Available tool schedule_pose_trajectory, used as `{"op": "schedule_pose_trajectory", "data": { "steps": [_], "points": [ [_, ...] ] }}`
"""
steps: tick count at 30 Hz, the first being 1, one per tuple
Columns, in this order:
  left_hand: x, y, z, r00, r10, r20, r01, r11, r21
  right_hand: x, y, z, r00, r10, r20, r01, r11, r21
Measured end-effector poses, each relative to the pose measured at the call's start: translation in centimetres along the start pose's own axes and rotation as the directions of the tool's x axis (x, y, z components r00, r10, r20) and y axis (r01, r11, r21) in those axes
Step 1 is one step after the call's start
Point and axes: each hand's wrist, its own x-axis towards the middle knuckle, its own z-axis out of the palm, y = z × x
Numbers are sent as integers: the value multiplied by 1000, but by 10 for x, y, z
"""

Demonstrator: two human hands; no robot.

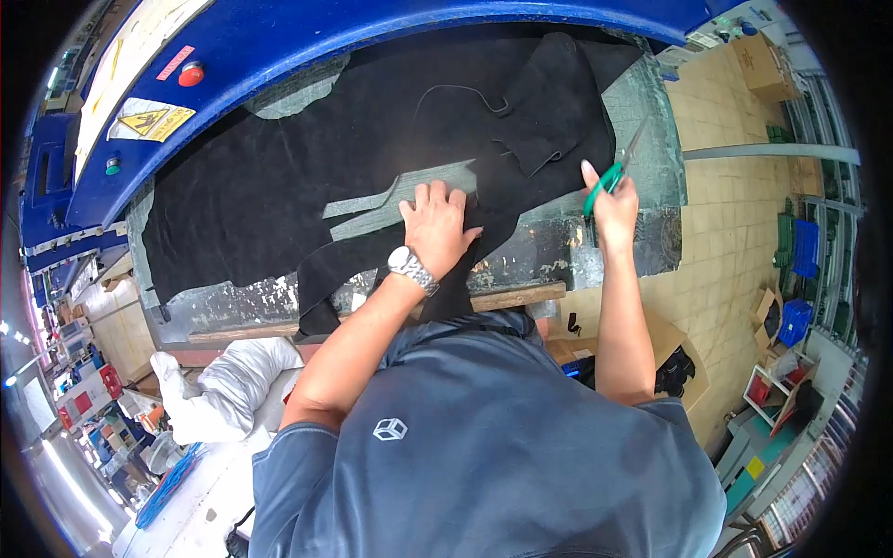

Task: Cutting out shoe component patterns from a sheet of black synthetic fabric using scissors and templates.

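Note:
A large black sheet that looks like suede leather (pixel 251 186) lies spread over a worn green work surface (pixel 656 121). My left hand (pixel 435 226) rests flat on it with fingers spread, beside a long opening where the green surface shows through. Near that hand, narrow flaps of the black sheet hang over the front edge. Off to the right, my right hand (pixel 616 212) grips green-handled scissors (pixel 609 175), their blades pointing up and away to the right. The scissors are just past the sheet's right edge. Whether their blades are parted is too small to tell.
A blue machine frame (pixel 372 37) with a red push button (pixel 191 74) arches along the far side. White cloth (pixel 233 381) lies bundled at the near left. An open cardboard box (pixel 684 349) stands by my right arm, below the table edge.

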Motion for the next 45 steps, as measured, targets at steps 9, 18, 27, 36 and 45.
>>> {"op": "schedule_pose_trajectory", "data": {
  "steps": [9, 18, 27, 36, 45],
  "points": [
    [-33, -3, -1, 741, 198, 642, 663, -370, -651, 67, -82, 22, 946, -324, -3, 320, 936, 148],
    [-41, -7, 31, 522, 739, 426, 713, -104, -694, 87, -95, 86, 923, -384, 10, 384, 923, -42],
    [-52, -49, -9, 684, 321, 655, 694, -11, -720, 85, -25, 14, 896, -432, -104, 412, 895, -174],
    [-65, -52, 12, 656, 349, 670, 589, 320, -742, 61, 1, -16, 912, -386, -137, 354, 911, -213],
    [-88, -72, 46, 807, 332, 489, 498, 63, -865, -26, -13, -62, 872, -489, 8, 451, 798, -401]
  ]
}}
